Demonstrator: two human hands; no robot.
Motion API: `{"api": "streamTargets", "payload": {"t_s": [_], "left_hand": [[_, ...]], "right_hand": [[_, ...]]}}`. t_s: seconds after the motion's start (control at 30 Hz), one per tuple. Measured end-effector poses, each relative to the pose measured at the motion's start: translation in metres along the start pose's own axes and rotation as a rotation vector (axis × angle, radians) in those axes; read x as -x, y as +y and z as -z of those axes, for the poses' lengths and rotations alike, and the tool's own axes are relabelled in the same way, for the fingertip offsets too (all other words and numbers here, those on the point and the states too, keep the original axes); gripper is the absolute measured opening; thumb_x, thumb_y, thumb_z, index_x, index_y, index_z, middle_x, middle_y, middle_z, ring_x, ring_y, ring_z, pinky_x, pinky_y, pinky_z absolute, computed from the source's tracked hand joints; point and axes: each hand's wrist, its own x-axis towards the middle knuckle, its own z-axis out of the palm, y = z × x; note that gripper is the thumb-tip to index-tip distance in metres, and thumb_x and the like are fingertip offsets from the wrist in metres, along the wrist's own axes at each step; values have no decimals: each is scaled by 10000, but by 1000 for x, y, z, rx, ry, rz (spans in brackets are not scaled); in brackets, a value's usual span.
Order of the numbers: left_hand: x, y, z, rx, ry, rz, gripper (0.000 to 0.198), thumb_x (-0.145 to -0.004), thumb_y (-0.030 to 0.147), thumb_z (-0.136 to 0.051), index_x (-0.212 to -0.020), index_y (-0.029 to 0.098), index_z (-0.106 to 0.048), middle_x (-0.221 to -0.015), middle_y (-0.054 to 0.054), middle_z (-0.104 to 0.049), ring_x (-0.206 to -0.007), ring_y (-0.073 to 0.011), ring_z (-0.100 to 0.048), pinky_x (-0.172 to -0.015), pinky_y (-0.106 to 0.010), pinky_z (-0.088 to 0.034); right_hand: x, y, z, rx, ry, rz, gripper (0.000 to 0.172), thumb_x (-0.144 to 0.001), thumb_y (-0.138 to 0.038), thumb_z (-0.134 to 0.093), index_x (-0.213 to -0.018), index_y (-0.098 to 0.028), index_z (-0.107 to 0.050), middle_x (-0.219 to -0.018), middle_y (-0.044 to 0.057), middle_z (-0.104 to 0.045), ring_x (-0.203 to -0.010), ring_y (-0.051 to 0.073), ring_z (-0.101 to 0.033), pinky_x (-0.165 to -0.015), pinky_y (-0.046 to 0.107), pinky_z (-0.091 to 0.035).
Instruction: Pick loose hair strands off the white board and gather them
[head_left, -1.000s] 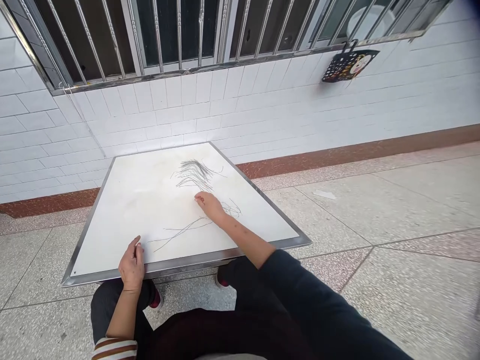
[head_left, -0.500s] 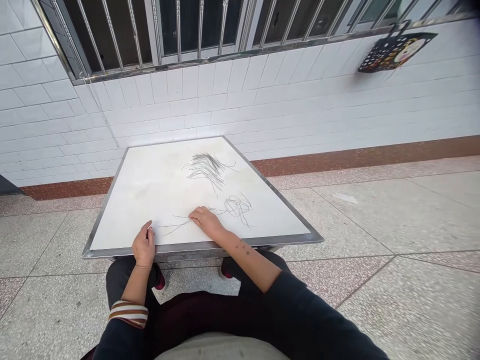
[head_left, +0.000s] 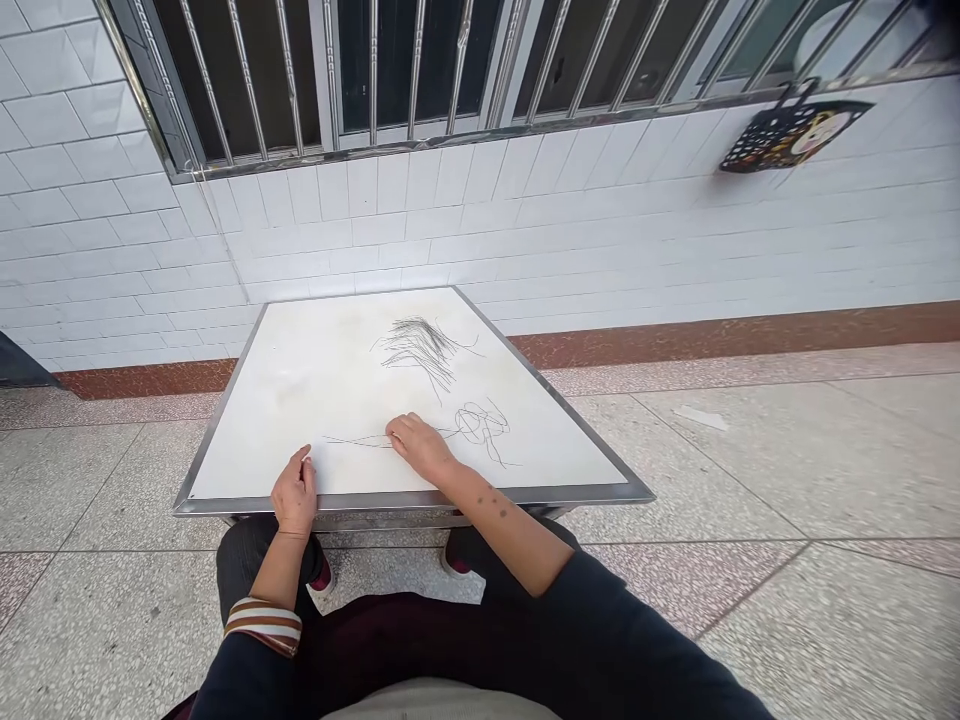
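Observation:
A white tabletop with a grey metal edge stands in front of me. Over its near half, my right hand is closed, fingertips pinching a few thin dark strands whose ends stick out to the left. On the right, more strands lie in a loose, looped tangle beside that hand. Farther back is a denser bundle of similar strands. My left hand rests at the table's near edge, thumb and index finger pressed together; what they hold, if anything, is too small to make out.
Behind the table is a white tiled wall with a barred window. A dark patterned bag hangs from the bars at the right. A pale scrap lies on the speckled floor. My knees are under the near edge.
The strand ends left of my right hand lie closer together and flatter, where they fanned out before. Both hands stay nearly in place. The view has tilted up slightly.

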Motion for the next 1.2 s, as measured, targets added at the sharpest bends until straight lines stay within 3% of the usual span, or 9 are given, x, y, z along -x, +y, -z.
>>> {"api": "streamTargets", "payload": {"t_s": [0.17,0.33,0.73,0.93,1.07,1.2], "left_hand": [[0,-3,-1,17,-3,-16,353,-940,316,-421,-1217,237,-625,-1000,-57,-715,-878,-196,-654,-777,-320,-479],[-1,-5,0,22,-33,-35,359,-931,314,-434,-1236,242,-607,-972,-45,-709,-873,-192,-649,-740,-307,-478],[2,-2,5,21,-47,-83,352,-925,320,-434,-1209,210,-610,-908,-49,-691,-816,-180,-636,-675,-286,-465],[3,5,-3,29,2,-90,406,-927,384,-437,-1268,191,-544,-937,-50,-681,-780,-167,-625,-668,-284,-478],[4,20,-17,24,26,-148,566,-920,425,-456,-1401,132,-395,-1116,-118,-646,-977,-205,-601,-807,-328,-488],[6,29,-24,-20,-34,-255,548,-913,374,-488,-1420,182,-408,-1329,-136,-558,-1240,-275,-463,-998,-430,-383]], "right_hand": [[1,-19,19,-82,107,-69,150,-894,-159,-468,-891,-240,-594,-850,57,-630,-906,243,-511,-765,361,-451],[-4,-24,21,-194,203,-213,174,-936,-268,-396,-974,-231,-562,-936,45,-633,-813,186,-562,-722,316,-470],[-34,-22,7,-294,200,-330,177,-888,-316,-451,-943,-236,-599,-951,22,-641,-732,153,-559,-687,278,-446],[-39,-28,-2,-265,139,-299,59,-803,-207,-565,-797,-246,-609,-804,0,-610,-816,172,-559,-673,263,-419],[-30,-33,-14,-287,141,-265,65,-799,-180,-567,-800,-240,-593,-781,-1,-602,-770,164,-553,-683,270,-423],[-26,-33,-16,-372,224,-298,75,-867,-255,-484,-872,-230,-555,-879,26,-651,-798,167,-577,-702,280,-453]]}}
